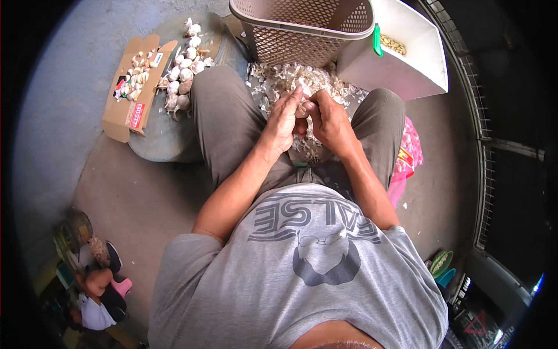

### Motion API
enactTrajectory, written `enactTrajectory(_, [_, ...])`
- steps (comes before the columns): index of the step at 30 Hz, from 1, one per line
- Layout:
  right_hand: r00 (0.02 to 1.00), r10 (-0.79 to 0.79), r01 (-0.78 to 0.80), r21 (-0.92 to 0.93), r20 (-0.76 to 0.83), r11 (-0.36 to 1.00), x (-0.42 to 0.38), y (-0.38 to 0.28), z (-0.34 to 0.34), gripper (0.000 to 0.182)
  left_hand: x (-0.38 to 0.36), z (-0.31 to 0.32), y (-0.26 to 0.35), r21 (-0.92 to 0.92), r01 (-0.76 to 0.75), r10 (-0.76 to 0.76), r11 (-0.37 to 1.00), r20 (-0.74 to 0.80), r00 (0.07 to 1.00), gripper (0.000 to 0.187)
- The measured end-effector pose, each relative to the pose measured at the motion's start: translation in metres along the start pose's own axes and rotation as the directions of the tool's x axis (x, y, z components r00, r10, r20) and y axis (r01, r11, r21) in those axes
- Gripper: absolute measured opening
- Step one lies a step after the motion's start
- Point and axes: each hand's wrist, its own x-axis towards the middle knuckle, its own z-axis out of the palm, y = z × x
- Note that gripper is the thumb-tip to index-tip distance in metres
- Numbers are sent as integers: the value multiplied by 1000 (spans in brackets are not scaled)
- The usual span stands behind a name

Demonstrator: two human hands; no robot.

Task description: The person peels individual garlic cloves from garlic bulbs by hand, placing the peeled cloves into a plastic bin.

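Note:
Over my lap, my left hand (282, 123) closes around a piece of garlic (301, 109), partly hidden by the fingers. My right hand (331, 121) meets it from the other side, thumb and fingers pinched against the same garlic. Below and beyond both hands, a heap of papery garlic skins (290, 75) covers the floor between my knees. To the left, several whole garlic bulbs (186, 74) lie on a round, worn stool-like surface (165, 148). Beside them, loose garlic cloves (137, 75) rest on an opened cardboard box (119, 119).
A brown perforated basket (296, 43) stands ahead. Next to it, a white container (401, 78) holds pale cloves (393, 45), with a green object (377, 41) at its rim. A pink net bag (410, 148) lies by my right knee. Another person (99, 291) is at lower left.

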Motion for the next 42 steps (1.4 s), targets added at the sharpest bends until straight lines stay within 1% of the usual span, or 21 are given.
enactTrajectory(2, [1000, 14, -14, -3, -8, 1000, 1, 2, 3, 20, -5, 0, 1, 41, 27, -27, 999, -23, 999, 35])
enactTrajectory(5, [996, 90, -88, 100, -23, 991, 5, 1, 9, 28, 3, -7, -11, 161, -92, 109, 983, -98, 989, 36])
enactTrajectory(6, [997, 41, -34, 93, -67, 995, 8, 7, 14, 28, 13, -13, -18, 357, -245, 296, 901, -96, 950, 37])
enactTrajectory(8, [987, -37, 50, 78, -158, 996, 4, 24, 30, 29, 25, -25, -37, 688, -449, 600, 571, 24, 800, 39])
enactTrajectory(9, [992, 37, -23, 118, -119, 993, 4, 26, 30, 29, 13, -15, -26, 766, -431, 595, 478, 78, 800, 32])
enactTrajectory(13, [967, 251, -231, 275, -42, 933, 1, 23, 30, 26, 6, 2, -20, 843, -357, 643, 402, 18, 766, 35])
enactTrajectory(16, [964, 267, -248, 361, -3, 899, 2, 27, 29, 28, 2, 7, -18, 835, -310, 596, 455, -26, 803, 37])
enactTrajectory(17, [963, 269, -252, 392, 12, 885, 2, 27, 28, 30, 8, 3, -22, 824, -355, 632, 442, -5, 775, 39])
enactTrajectory(20, [937, 323, -338, 558, 129, 758, 3, 9, 18, 34, 16, -1, -19, 654, -444, 591, 612, -5, 807, 44])
enactTrajectory(21, [962, 259, -258, 595, 86, 761, 7, 12, 20, 36, 12, 1, -13, 623, -400, 517, 672, -9, 856, 49])
enactTrajectory(25, [977, 195, -214, 391, 88, 895, 9, 20, 14, 36, 21, -4, -18, 617, -508, 602, 601, 69, 796, 55])
enactTrajectory(27, [997, 68, -81, 384, 48, 920, 7, 21, 15, 36, 10, -10, -12, 397, -318, 351, 861, -11, 936, 53])
enactTrajectory(28, [989, 110, -139, 385, 96, 912, 11, 22, 9, 35, 8, -9, -6, 269, -198, 209, 943, -15, 978, 52])
enactTrajectory(29, [976, 161, -206, 387, 146, 899, 10, 23, 2, 34, 10, -2, -10, 291, -301, 319, 908, -14, 948, 50])
enactTrajectory(30, [958, 209, -271, 387, 195, 881, 10, 19, -4, 33, 10, 3, -12, 307, -291, 309, 906, -10, 951, 49])
enactTrajectory(32, [993, 95, -98, 41, 69, 994, 8, -12, -26, 25, 11, 0, -12, 316, -240, 250, 918, 10, 968, 47])
enactTrajectory(34, [993, -76, 92, -198, 86, 976, 8, -44, -51, 22, 6, 2, -4, 296, -135, 142, 946, -3, 990, 43])
enactTrajectory(36, [944, -271, 287, -65, 191, 956, -3, -107, -92, 24, 8, 0, -8, 228, -80, 77, 970, 21, 997, 44])
enactTrajectory(38, [806, -522, 526, 68, 278, 848, -20, -163, -128, 27, 10, 1, -6, 298, -14, 21, 954, -21, 1000, 49])
enactTrajectory(40, [625, -660, 641, 208, 417, 739, -36, -198, -160, 27, 14, 2, -12, 251, -52, 61, 967, -29, 998, 50])
enactTrajectory(42, [517, -698, 667, 278, 496, 692, -45, -214, -177, 28, 11, 0, -10, 269, -85, 81, 959, 26, 996, 50])
